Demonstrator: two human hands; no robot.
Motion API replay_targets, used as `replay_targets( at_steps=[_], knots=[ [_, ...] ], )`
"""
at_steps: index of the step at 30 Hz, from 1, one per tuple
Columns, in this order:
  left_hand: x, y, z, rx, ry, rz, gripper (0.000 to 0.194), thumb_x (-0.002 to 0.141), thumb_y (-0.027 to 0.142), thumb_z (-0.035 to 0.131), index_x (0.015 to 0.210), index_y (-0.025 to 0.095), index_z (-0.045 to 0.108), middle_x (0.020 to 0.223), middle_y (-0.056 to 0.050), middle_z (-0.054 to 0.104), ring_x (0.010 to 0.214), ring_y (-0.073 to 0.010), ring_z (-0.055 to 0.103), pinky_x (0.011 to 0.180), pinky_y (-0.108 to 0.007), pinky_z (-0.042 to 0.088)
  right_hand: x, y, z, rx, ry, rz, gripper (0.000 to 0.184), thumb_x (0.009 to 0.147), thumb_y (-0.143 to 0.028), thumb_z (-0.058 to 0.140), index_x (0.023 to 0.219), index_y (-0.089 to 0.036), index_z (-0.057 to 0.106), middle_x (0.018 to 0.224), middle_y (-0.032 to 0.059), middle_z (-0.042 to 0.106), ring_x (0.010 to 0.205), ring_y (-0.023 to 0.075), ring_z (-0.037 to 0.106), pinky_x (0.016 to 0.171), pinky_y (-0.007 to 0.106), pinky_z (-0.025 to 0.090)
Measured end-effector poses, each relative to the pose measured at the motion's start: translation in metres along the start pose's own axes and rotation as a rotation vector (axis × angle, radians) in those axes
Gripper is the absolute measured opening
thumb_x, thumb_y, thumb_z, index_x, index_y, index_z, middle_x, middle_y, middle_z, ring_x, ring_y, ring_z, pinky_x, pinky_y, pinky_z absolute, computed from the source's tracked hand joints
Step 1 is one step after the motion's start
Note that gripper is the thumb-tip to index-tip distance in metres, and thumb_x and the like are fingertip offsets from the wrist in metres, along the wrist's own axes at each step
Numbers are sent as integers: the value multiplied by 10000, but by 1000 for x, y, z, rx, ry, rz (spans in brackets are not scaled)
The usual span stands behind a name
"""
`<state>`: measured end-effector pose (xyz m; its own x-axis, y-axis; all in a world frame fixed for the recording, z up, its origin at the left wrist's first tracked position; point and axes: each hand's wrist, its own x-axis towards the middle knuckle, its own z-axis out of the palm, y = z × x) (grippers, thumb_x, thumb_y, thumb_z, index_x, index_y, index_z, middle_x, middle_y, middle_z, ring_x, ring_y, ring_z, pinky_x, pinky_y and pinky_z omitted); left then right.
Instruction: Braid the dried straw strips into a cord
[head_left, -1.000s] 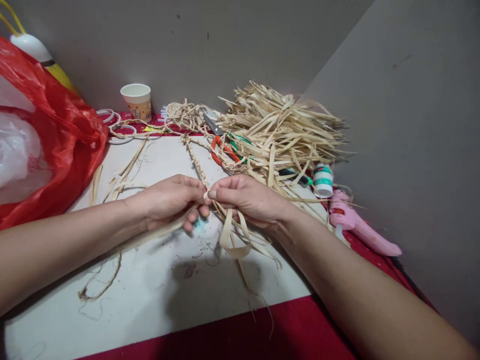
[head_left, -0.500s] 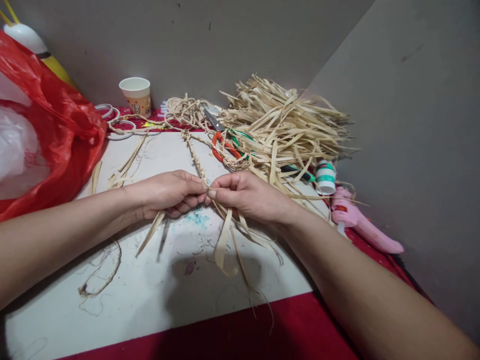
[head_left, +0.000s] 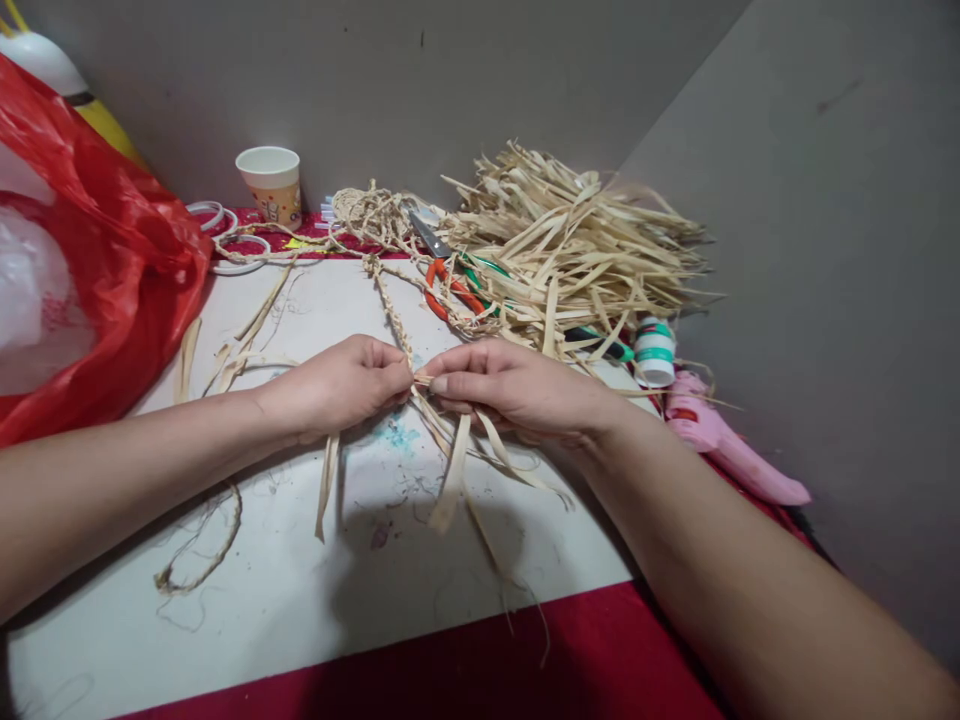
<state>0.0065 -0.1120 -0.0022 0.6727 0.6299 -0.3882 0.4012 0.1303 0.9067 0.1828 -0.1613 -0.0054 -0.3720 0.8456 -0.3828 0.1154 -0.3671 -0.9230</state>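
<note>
A braided straw cord runs from the back of the white board down to my hands. My left hand pinches the braid's lower end, and a flat strand hangs below that hand. Close beside it, my right hand is closed on a thin straw strand stretched between the two hands. Loose straw strips trail from beneath the right hand over the board. The fingertips of both hands are a small gap apart.
A large heap of dry straw lies at the back right, with orange-handled scissors beside it. At right are a white-and-green roll and a pink glue gun. A paper cup and red plastic bag stand left.
My hands have drawn slightly apart, with a strand now showing between them. The strand below my left hand has swung to hang more upright.
</note>
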Motion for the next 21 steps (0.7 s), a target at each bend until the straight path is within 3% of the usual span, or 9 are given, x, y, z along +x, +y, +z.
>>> replay_targets(
  at_steps=[3, 10, 17, 21],
  knots=[
    [0, -1, -1, 79, 5, 19, 297, 787, 285, 505, 522, 182, 422, 392, 74, 321, 328, -32, 240, 357, -211, 134, -1, -2, -1, -58, 68, 8, 156, 775, -266, 597, 841, -127, 571, 518, -61, 470, 364, 22, 243, 344, 177, 128],
    [-1, -1, -2, 264, 55, 86, 279, 775, 249, 498, 516, 167, 437, 425, 59, 364, 372, -33, 264, 390, -210, 151, -3, -2, 8, -303, 268, -33, 178, 755, -258, 595, 645, -120, 574, 557, 13, 602, 397, 31, 319, 388, 180, 214],
    [-2, -2, 0, 238, 57, 99, 275, 768, 217, 494, 507, 166, 423, 426, 69, 337, 385, -31, 249, 402, -202, 164, -6, -3, 33, -280, 407, -85, 126, 738, -194, 555, 635, -125, 578, 541, 29, 610, 469, 83, 484, 460, 188, 326],
    [-3, -1, 1, 158, 69, 71, 272, 753, 189, 511, 494, 160, 434, 416, 72, 333, 376, -26, 242, 398, -198, 169, -6, 5, 41, -683, 528, -235, 168, 756, -200, 522, 607, -143, 578, 556, 21, 588, 508, 100, 481, 503, 215, 320]
  ],
)
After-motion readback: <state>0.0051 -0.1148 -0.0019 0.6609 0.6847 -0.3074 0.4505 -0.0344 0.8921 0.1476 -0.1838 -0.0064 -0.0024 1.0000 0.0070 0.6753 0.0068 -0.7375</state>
